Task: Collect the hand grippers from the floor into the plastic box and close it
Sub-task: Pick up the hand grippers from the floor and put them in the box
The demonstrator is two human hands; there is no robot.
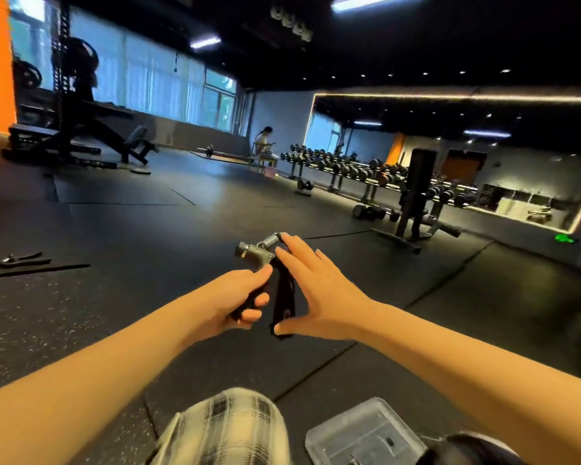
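Left hand (235,297) curled tight round one black handle of the grey-and-black spring hand gripper (262,255) — held up off the floor. Right hand (319,290) flat, fingers straight against the other handle. Clear plastic box (346,427) on the floor under the right forearm.

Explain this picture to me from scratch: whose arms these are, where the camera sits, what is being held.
There is no machine here. A person wears one wide camera on the head, looking forward and down, so the two bare arms are their own.

The left hand grips one black handle of a hand gripper, a spring tool for training grip. The right hand lies flat against its other handle, fingers straight.

The place is a gym with a black rubber floor. A clear plastic box sits at the lower right, beside the person's checked knee. A small dark thing lies far left on the floor, too blurred to name.
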